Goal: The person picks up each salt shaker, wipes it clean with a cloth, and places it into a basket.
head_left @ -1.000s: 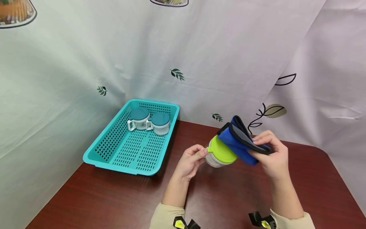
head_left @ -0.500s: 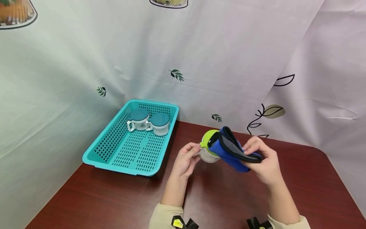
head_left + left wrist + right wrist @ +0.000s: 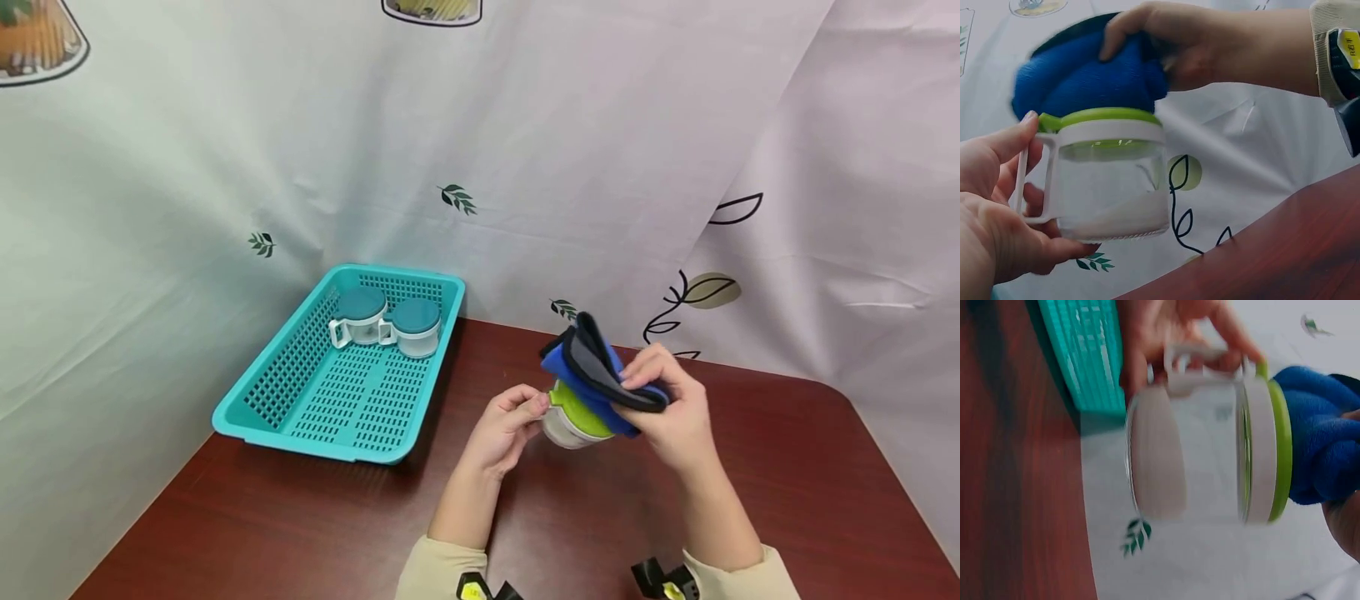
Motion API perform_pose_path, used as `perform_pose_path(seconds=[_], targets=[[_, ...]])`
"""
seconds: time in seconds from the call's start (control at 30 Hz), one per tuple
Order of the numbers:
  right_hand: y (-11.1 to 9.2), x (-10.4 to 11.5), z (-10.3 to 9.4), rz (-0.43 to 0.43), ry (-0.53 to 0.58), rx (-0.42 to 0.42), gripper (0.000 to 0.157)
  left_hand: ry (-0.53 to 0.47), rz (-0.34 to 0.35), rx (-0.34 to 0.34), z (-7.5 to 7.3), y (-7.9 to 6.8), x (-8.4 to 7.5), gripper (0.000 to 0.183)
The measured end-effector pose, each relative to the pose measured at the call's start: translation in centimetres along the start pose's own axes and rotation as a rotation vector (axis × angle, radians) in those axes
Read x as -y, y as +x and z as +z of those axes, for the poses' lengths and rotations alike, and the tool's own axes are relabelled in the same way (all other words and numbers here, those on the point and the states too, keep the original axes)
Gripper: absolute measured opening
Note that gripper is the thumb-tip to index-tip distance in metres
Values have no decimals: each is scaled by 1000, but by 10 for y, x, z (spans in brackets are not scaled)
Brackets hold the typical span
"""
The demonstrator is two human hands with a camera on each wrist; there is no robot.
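My left hand (image 3: 512, 427) grips the white handle of a clear seasoning jar (image 3: 1113, 181) above the table. The jar has a green lid (image 3: 577, 411) with a small tab by my thumb, and white contents lie slanted in its lower part. My right hand (image 3: 667, 408) holds a folded blue cloth (image 3: 1085, 81) with black edging and a grey side. In both wrist views the cloth (image 3: 1322, 437) lies against the top of the lid, covering part of it.
A turquoise plastic basket (image 3: 258, 429) stands on the dark red table (image 3: 337, 525) to the left. Inside it, at the back, are two jars with teal lids, a left one (image 3: 362, 304) and a right one (image 3: 415, 317). A white patterned curtain (image 3: 562, 167) hangs behind.
The jar went left and tilted more upright, then came back right and tipped again. The cloth moved left with my right hand and now covers the lid's upper right side.
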State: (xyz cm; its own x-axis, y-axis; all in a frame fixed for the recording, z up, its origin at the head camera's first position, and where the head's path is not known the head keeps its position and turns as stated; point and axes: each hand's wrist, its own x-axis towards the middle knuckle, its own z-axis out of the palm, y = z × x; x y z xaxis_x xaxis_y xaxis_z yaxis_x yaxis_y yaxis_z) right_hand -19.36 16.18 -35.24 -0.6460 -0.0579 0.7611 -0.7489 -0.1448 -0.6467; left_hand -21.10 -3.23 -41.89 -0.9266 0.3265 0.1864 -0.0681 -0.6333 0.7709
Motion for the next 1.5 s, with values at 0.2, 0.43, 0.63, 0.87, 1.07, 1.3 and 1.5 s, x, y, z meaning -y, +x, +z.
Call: perform_pose_path(seconds=[0.2, 0.43, 0.63, 0.87, 1.07, 1.3, 1.5], targets=[[-6, 1, 3, -42, 41, 153, 24, -52, 39, -121, -5, 1, -4, 38], [-2, 4, -19, -33, 82, 35, 30, -40, 80, -13, -14, -1, -12, 17], [9, 5, -16, -48, 52, -29, 33, 7, 56, 126, -10, -2, -9, 4], [9, 4, 7, -48, 48, 111, 27, -59, 39, 39, -2, -1, -3, 14], [6, 6, 7, -97, 76, 186, 19, -64, 94, -4, -9, -1, -9, 31], [8, 5, -15, -80, 99, 59, 22, -59, 104, 50, -14, -2, -15, 11], [15, 4, -12, -60, 90, -1, 31, -15, 72, 119, -9, -2, -9, 6]])
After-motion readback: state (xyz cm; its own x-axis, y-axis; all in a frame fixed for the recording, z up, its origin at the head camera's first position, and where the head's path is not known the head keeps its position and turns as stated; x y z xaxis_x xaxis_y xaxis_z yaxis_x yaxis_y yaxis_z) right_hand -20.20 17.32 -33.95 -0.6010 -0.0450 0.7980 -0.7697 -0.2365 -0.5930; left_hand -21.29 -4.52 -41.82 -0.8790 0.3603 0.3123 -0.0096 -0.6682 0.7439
